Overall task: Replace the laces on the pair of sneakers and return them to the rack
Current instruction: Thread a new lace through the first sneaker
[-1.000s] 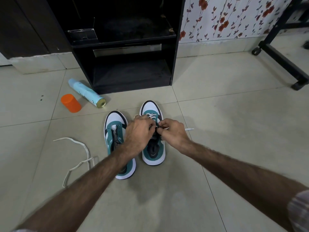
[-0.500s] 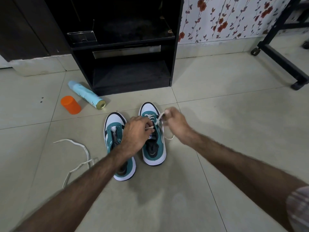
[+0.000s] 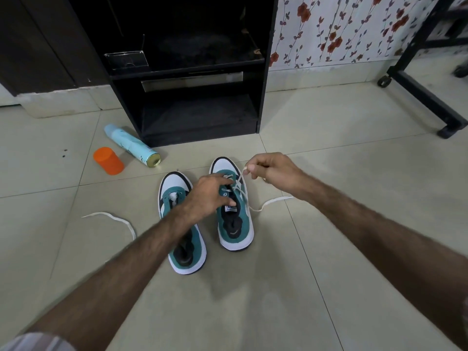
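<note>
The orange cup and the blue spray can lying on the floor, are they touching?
Apart. The head view shows a strip of bare tile between the orange cup and the spray can.

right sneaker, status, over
Right hand pinches lace, pulling up. Left hand steadies right sneaker. Left sneaker unlaced. Nothing blocking.

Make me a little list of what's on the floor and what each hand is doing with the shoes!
right sneaker: on the floor, partly laced
left sneaker: beside it, no lace
right hand: pinches the white lace, pulled up
left hand: rests on the right sneaker's tongue
loose lace: on the floor, left
spray can: lying down
orange cap: beside the can
rack: black, shelves look bare
</note>
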